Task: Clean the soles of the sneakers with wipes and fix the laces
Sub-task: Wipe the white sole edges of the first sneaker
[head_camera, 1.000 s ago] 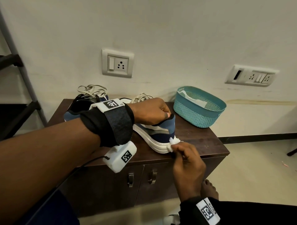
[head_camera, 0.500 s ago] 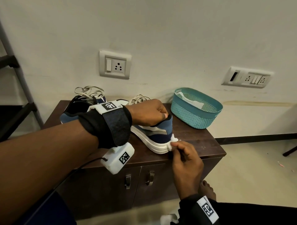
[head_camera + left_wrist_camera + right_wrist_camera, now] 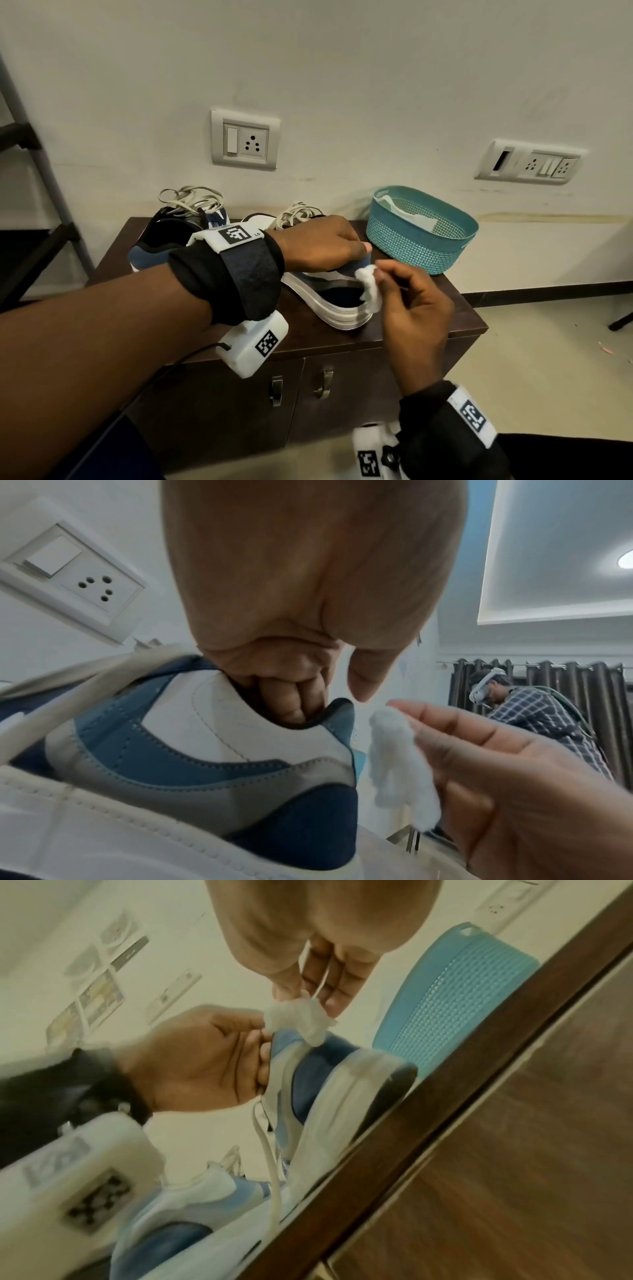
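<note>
A blue, white and grey sneaker (image 3: 337, 303) with a thick white sole lies on the dark wooden cabinet (image 3: 428, 318), heel towards me. My left hand (image 3: 356, 250) grips its heel collar, fingers hooked inside (image 3: 291, 696). My right hand (image 3: 378, 274) pinches a crumpled white wipe (image 3: 369, 289) just behind the top of the heel, above the sole. In the wrist views the wipe (image 3: 399, 758) (image 3: 301, 1019) hangs beside the heel (image 3: 325, 1074). A second sneaker (image 3: 171, 240) with loose cream laces (image 3: 191, 200) stands at the back left.
A teal perforated basket (image 3: 421, 246) with white sheets inside stands at the cabinet's back right, close to my right hand. Wall sockets (image 3: 245, 138) sit above the cabinet. The cabinet's front edge is just below the sneaker's heel. Another person (image 3: 534, 710) stands far off.
My right hand has lifted the wipe from the sole's edge at the heel up to the level of the heel collar. My left hand keeps its grip on the sneaker.
</note>
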Demonstrator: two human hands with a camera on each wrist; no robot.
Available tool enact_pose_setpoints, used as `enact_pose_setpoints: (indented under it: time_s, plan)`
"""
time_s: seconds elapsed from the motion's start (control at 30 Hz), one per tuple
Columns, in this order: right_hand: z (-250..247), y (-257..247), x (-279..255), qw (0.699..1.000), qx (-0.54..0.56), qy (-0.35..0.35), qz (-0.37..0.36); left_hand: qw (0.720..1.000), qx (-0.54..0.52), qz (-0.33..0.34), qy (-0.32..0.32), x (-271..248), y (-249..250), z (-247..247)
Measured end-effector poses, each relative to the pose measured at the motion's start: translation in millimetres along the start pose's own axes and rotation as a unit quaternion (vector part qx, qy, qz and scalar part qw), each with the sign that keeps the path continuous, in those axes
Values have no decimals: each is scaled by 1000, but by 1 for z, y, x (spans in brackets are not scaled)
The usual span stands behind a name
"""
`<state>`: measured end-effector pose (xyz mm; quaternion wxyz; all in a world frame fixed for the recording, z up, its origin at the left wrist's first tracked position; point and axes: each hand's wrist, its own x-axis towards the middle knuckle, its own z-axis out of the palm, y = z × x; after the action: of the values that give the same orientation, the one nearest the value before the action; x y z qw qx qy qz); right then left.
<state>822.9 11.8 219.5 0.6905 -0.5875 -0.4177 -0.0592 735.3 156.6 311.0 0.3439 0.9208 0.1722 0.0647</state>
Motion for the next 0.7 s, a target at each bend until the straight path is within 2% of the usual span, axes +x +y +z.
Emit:
enact_pose_setpoints:
  time_s: [0.1, 0.2, 0.3, 0.4, 0.57, 0.7]
  plan:
    - [-17, -6, 26, 994, 63, 42, 74, 996, 83, 38, -5, 0, 0, 4]
    - [-40, -18, 45, 994, 35, -4, 105, 986, 154, 65, 4, 1, 0, 7]
    - [-67, -32, 50, 994, -33, -51, 93, 981, 176, 76, 16, 8, 0, 8]
    - [-92, -48, 56, 991, -67, -59, 97, 980, 185, 72, 24, 17, -1, 9]
    - [-109, -58, 66, 986, -48, -52, 154, 979, 189, 68, 33, 38, 0, 18]
    - [-102, -65, 70, 978, -21, -62, 197, 980, 184, 60, 46, 47, 5, 27]
